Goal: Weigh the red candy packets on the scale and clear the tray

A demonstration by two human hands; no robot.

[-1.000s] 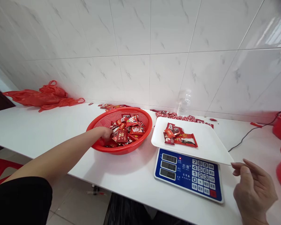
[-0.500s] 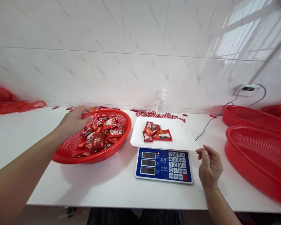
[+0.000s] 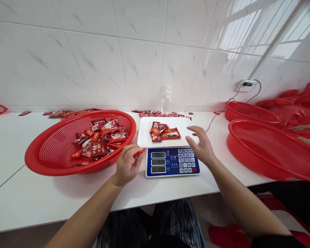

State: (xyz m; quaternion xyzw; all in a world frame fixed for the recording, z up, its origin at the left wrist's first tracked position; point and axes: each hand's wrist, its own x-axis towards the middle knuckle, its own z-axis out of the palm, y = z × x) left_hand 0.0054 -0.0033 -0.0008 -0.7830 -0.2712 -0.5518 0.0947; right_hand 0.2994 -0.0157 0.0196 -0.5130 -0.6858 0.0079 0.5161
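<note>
Between its fingertips, my left hand (image 3: 128,164) pinches a small red packet (image 3: 140,152) at the front left corner of the white tray (image 3: 144,132). My right hand (image 3: 200,143) is at the tray's right side, fingers apart and holding nothing. Several red packets (image 3: 171,133) lie in a small pile on the tray. The tray sits on a blue scale (image 3: 173,171) with a lit display and number keys. To the left, a red perforated basket (image 3: 49,144) holds many red packets (image 3: 99,147).
Loose packets (image 3: 64,114) and a clear plastic piece (image 3: 166,100) are along the wall. Red basins (image 3: 250,151) stand at the right, with red bags (image 3: 299,103) behind. A cable (image 3: 217,115) runs to a wall socket. Another person's hand (image 3: 308,127) is at the right edge.
My left hand has moved from above the basket to the tray's front left corner with the packet. My right hand has moved up and left, its fingers spreading. The view has shifted.
</note>
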